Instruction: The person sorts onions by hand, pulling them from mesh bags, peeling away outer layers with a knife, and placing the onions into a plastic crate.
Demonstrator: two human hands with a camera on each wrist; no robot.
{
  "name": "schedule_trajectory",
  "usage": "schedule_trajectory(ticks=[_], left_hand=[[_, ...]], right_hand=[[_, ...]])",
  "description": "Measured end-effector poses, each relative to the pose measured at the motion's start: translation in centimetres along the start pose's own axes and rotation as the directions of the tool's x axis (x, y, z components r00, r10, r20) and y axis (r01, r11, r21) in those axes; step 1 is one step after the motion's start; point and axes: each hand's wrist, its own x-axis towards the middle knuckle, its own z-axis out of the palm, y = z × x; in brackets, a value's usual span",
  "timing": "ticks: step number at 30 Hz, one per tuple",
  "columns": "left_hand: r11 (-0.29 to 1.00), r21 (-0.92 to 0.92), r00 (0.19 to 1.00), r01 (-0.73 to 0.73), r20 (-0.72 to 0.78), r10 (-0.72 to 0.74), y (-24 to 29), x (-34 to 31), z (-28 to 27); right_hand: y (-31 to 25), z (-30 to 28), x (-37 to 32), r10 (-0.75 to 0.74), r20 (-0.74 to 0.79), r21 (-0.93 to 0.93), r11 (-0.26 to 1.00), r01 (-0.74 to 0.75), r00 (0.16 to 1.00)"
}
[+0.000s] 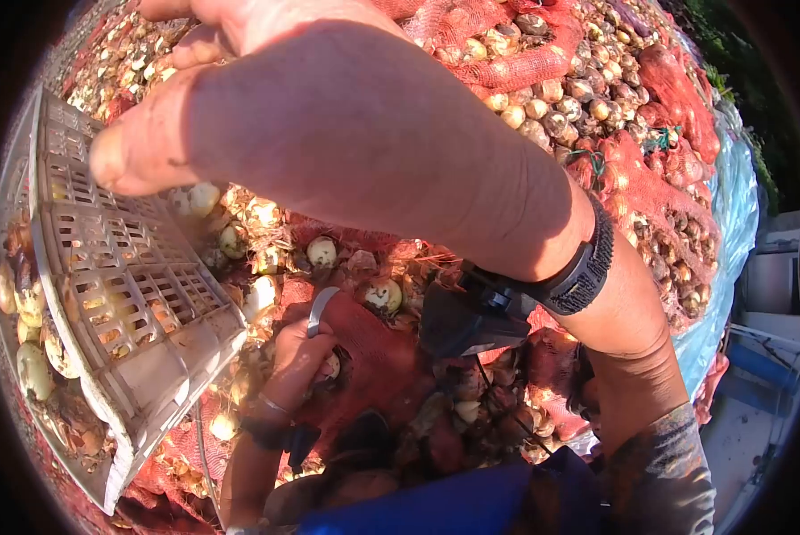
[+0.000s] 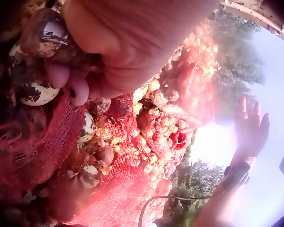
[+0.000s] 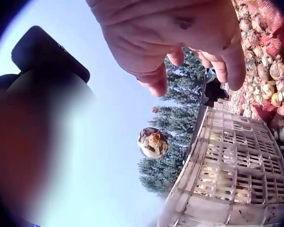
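Observation:
My right hand (image 1: 150, 89) is raised close to the head camera, over a pale slatted plastic crate (image 1: 141, 312) holding several onions. In the right wrist view its fingers (image 3: 227, 66) hang relaxed and hold nothing, and one onion (image 3: 153, 142) is in the air just below them, beside the crate (image 3: 236, 175). Lower down, my left hand (image 1: 297, 357) rests on the onion heap (image 1: 382, 294). Its fingers (image 2: 78, 90) curl round a dirty onion (image 2: 52, 35) on red mesh. A curved metal piece (image 1: 318, 310) shows above its knuckles.
Red mesh sacks (image 1: 668, 178) full of onions cover the heap to the right and behind. Loose onions and dry skins lie everywhere. A blue tarp (image 1: 730, 223) edges the heap at right. Tall trees (image 3: 180, 123) stand behind.

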Motion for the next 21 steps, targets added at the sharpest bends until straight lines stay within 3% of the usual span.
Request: schedule_trajectory(ticks=[2,3,4,5,6,8,9,10,11,14,16,17,18,20,21], left_hand=[[1.000,0.006,1.000,0.003,-0.006,-0.003,0.0,0.2,-0.1],[1.000,-0.020,1.000,-0.003,0.013,0.003,0.2,0.0,-0.2],[0.999,-0.047,1.000,-0.009,0.029,0.010,0.3,-0.2,-0.3],[0.999,-0.050,0.999,-0.003,0.036,0.005,0.3,-0.3,-0.3],[1.000,-0.023,1.000,0.010,0.010,-0.010,0.3,-0.4,-0.4],[1.000,0.013,0.999,0.011,0.035,-0.011,0.5,0.3,0.1],[0.999,-0.054,1.000,0.004,0.022,-0.003,0.2,0.2,0.0],[0.992,-0.125,1.000,-0.003,-0.001,0.003,0.0,0.2,-0.1],[0.996,-0.088,1.000,0.004,-0.024,-0.007,-0.1,0.3,-0.1],[0.998,0.023,0.994,0.058,-0.092,-0.055,0.9,0.2,0.7],[0.991,0.106,0.993,0.079,-0.099,-0.068,1.0,0.4,0.8],[0.990,0.121,0.995,0.067,-0.086,-0.056,0.9,0.6,0.6],[0.989,0.139,0.996,0.055,-0.075,-0.045,0.7,0.8,0.5],[0.991,0.123,0.997,0.056,-0.059,-0.049,0.4,1.0,0.3],[0.988,0.143,0.996,0.062,-0.073,-0.052,0.4,1.1,0.3]], right_hand=[[6.3,-2.5,-2.5,0.335,0.015,0.026,0.942,-0.335,0.942],[8.6,-3.5,-5.2,0.505,0.017,0.045,0.862,-0.505,0.863],[13.7,-4.4,-9.3,0.577,0.092,0.059,0.810,-0.583,0.812],[15.8,-4.1,-13.6,0.629,0.115,-0.138,0.776,-0.615,0.769],[17.5,-3.7,-17.1,0.770,0.189,-0.477,0.615,-0.628,0.610],[21.3,-3.1,-25.8,0.553,0.206,-0.754,0.615,-0.229,0.807],[20.4,-3.8,-27.3,0.578,0.180,-0.766,0.590,-0.255,0.796],[19.5,-4.7,-28.5,0.551,0.206,-0.809,0.561,-0.176,0.808],[19.0,-5.8,-29.3,0.521,0.243,-0.842,0.532,-0.088,0.818],[18.6,-11.4,-33.6,0.579,0.179,-0.900,0.423,-0.105,0.796],[16.6,-16.2,-34.6,0.632,0.397,-0.906,0.385,0.176,0.666],[16.3,-17.2,-34.5,0.493,0.466,-0.862,0.441,0.250,0.735],[16.3,-17.5,-34.4,0.499,0.466,-0.861,0.445,0.246,0.730],[15.2,-17.2,-33.8,0.701,0.427,-0.880,0.467,0.086,0.571],[14.4,-16.2,-32.7,0.463,0.506,-0.805,0.557,0.205,0.728]])
